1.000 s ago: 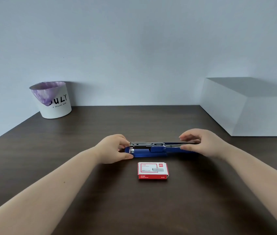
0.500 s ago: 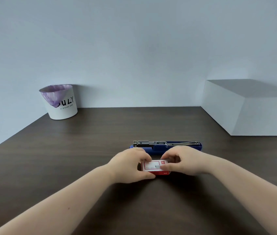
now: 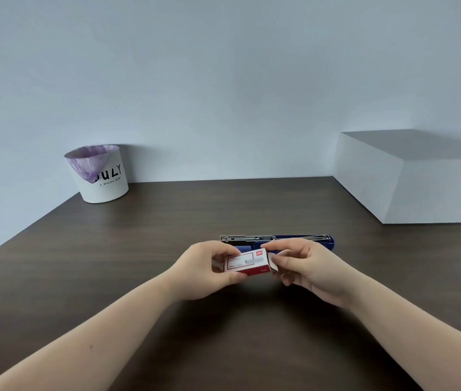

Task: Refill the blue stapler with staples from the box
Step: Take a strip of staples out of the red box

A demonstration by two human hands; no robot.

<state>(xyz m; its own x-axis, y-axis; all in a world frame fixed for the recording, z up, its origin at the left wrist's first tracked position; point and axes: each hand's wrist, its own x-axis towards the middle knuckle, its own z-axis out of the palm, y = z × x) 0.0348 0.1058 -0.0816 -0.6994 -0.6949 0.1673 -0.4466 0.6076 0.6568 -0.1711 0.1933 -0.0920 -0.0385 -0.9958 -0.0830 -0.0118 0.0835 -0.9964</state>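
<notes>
Dark wood-grain desk [image 3: 111,263] fills the lower half of the view, against a plain pale wall [image 3: 223,80].

White box-shaped block [image 3: 410,182] sits at the far right corner of the desk, touching or very near the wall; its right end runs out of view.

Small white bin [image 3: 102,176], lined with a purple bag and printed with black lettering, stands upright at the far left corner.

Blue stapler [image 3: 328,244] lies flat near the middle of the desk, long axis parallel to the far edge. Its top is swung open; the metal staple channel is exposed along its upper side. The near side is partly hidden by the hands.

Both bare forearms reach in from the near edge and meet just in front of the stapler.

Left hand [image 3: 204,266]: fingers curled around the left end of the staple box [image 3: 247,263], thumb under the near edge, fingertips over the top. Firm hold.

Right hand [image 3: 305,266]: thumb and forefinger pinched on the white end flap at the box's right end; remaining fingers loosely curled below.

Staple box: red and white, held off the desk between both hands, label face up and tilted slightly, directly in front of the stapler. Contents not visible.
</notes>
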